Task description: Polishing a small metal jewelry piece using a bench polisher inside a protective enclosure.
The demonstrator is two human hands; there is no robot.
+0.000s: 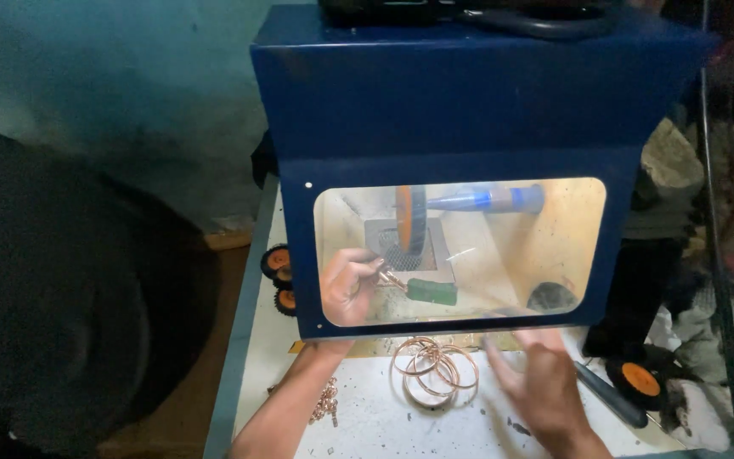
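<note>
I am working at the polishing stage: my left hand (348,285) is reaching inside the blue hood (460,102) and I am seeing it only through the clear window (554,246). Its fingers are pinched around a small copper-coloured piece (392,278), probably a ring or bangle, though the pane's glare is keeping me from being sure. I am holding that piece just below and in front of the orange-hubbed wheel (410,219), which is sitting on a blue tapered spindle (490,200), and just beside the green bar (431,291) lying on the floor of the box.

My right hand (541,387) is outside the hood, hovering over the white tabletop (384,425) with the fingers spread loose and grasping nothing; it is blurred. Just to its left a pile of copper rings (435,367) is lying on the table, near the hood's lower edge, and a short length of copper chain (326,399) is lying by my left forearm. A dark-handled tool (612,393) and an orange wheel (639,379) are resting to the right, and more orange wheels (279,262) are sitting at the left of the hood.

As I am judging it, the next move is calling for a firm pinch and a steady, light press of the piece against the wheel's rim, with my fingertips kept clear of it.
</note>
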